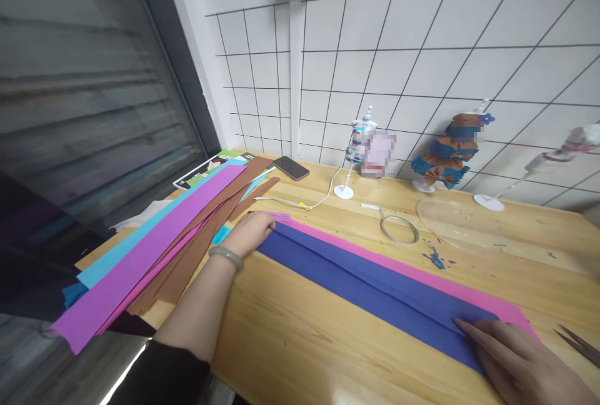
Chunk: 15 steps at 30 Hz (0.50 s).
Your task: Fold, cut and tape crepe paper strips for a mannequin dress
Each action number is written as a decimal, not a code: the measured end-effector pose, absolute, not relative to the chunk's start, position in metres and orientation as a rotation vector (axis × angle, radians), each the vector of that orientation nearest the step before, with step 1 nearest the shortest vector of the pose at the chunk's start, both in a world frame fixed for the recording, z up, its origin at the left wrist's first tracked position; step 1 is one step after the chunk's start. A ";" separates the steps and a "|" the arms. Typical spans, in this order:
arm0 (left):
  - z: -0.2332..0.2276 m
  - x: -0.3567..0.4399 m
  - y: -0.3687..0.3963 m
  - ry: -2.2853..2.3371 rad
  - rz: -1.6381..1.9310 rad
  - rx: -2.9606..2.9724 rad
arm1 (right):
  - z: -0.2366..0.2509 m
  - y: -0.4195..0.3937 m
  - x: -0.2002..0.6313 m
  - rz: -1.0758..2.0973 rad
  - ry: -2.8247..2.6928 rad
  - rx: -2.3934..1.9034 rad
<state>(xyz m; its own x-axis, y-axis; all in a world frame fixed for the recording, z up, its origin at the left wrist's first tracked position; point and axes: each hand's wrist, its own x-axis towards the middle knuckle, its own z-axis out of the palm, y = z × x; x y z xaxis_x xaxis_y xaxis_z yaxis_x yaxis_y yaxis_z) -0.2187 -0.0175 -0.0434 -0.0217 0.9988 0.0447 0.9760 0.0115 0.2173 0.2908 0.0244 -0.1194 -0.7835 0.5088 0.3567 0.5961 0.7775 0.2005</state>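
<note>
A long strip of dark blue crepe paper (365, 286) lies folded lengthwise on the wooden table (300, 342), on top of a pink strip (375, 255) that shows along its far edge. My left hand (250, 233), with a green bangle on the wrist, presses the far left end of the strips, fingers curled on the paper. My right hand (520, 361) lies flat on the near right end of the blue strip, fingers stretched along it.
A stack of purple, light blue and brown paper strips (154, 249) lies at the left. A phone (290, 168) with a white cable, small paper-dressed mannequin stands (359, 149), a clear round plate (450, 224), a tape ring (398, 229) and scissors (579, 342) sit around.
</note>
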 end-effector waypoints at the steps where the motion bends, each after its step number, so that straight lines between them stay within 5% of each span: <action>1: -0.044 -0.222 -0.017 2.144 0.287 2.105 | -0.121 0.026 0.292 -0.443 -2.692 -0.848; 15: -0.047 -0.255 -0.025 2.109 0.395 2.051 | -0.129 0.037 0.298 -0.358 -2.629 -0.791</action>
<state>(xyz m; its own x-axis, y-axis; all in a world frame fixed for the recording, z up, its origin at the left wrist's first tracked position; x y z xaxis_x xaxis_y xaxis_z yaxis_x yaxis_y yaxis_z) -0.2552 -0.0254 -0.0467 -0.0372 0.9975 0.0597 0.9516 0.0171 0.3069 0.2975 0.0367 -0.1293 -0.7736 0.4770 0.4171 0.5711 0.8101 0.1328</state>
